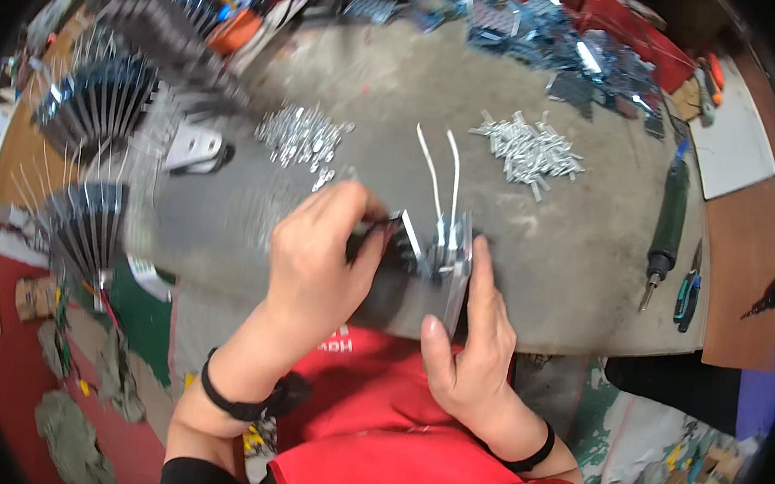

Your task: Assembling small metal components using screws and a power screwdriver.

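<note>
A red apron [382, 424] lies nearest, the white-wired part [449, 238] between both hands [318, 250] [480, 358].

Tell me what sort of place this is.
Probably a small-parts assembly workshop: a worn grey tabletop carries a pile of short silvery metal pieces and a large heap of shiny bluish flat pieces, with a dark green, cylindrical, screwdriver-like power tool lying at its right side.

Bright metal, dull matt

A glossy metal finish is shown by the small parts [300, 135] and short tubes [531, 151]; smooth, plastic-looking coating is seen on the white wires [455, 165]; matt roughness on the tabletop [578, 248]; cloth in the red apron [374, 409].
</note>
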The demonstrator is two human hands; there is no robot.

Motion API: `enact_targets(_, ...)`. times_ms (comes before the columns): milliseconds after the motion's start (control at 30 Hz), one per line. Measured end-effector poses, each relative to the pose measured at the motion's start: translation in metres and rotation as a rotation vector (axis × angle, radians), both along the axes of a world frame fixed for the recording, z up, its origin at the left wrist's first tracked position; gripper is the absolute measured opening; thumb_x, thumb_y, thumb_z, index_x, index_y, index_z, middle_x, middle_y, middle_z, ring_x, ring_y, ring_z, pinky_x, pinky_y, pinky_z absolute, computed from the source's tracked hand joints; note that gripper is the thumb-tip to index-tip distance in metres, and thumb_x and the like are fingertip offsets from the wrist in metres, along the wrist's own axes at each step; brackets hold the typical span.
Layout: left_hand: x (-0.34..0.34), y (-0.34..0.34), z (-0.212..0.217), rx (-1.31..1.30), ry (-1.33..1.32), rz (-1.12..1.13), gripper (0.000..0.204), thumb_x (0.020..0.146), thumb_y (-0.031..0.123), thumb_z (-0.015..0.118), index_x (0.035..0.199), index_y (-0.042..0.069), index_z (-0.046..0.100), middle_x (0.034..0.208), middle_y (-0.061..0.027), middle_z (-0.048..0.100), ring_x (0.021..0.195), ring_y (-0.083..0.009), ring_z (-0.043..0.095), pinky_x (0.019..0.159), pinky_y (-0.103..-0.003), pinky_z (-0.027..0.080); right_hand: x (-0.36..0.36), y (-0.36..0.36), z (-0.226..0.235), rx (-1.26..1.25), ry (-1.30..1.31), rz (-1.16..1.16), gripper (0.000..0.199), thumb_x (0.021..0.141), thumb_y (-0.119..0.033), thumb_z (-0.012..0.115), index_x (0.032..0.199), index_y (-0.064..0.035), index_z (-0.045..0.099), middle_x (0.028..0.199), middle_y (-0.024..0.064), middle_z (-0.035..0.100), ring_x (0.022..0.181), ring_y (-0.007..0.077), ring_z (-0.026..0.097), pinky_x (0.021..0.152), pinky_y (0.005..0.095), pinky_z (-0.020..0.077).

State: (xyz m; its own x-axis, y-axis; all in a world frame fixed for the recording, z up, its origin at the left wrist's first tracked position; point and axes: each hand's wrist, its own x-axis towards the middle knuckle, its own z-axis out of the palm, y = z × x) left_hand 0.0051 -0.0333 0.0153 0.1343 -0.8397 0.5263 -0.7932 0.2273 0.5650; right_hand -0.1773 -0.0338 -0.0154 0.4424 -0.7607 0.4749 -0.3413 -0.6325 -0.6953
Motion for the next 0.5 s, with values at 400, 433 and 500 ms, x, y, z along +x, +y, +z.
enact_targets(400,-0.005,-0.009,-0.02,-0.158,0.14,-0.094,0.023,0.068,-0.009,0.068,0.084,0.001,0.055,0.075,-0.0085,0.058,0.059,-0.0208,0.059,0.049,-0.028,0.044,0.013,0.016,-0.004,0.149,0.021,-0.019,0.069,0.084,-0.016,0.057,0.139,0.0119,0.026,0.133,0.0289,0.044,0.112,0.0423,0.052,0.095,0.045,0.0406)
enact_targets(433,-0.006,-0.007,-0.021,-0.122,0.175,-0.073,0.023,0.069,-0.008,0.067,0.085,0.002,0.053,0.078,-0.0098,0.057,0.063,-0.0256,0.059,0.052,-0.032,0.046,0.014,0.016,-0.005,0.135,0.01,-0.004,0.069,0.084,-0.016,0.057,0.14,0.0115,0.026,0.132,0.0287,0.045,0.111,0.0421,0.053,0.095,0.045,0.0409)
enact_targets(500,-0.008,-0.003,-0.023,-0.022,0.266,-0.039,0.022,0.075,-0.005,0.064,0.092,0.001,0.053,0.084,-0.0123,0.057,0.068,-0.0279,0.061,0.055,-0.036,0.047,0.015,0.012,-0.008,0.091,-0.015,0.033,0.07,0.084,-0.017,0.058,0.14,0.0103,0.026,0.131,0.0279,0.047,0.11,0.0416,0.054,0.094,0.0449,0.0415)
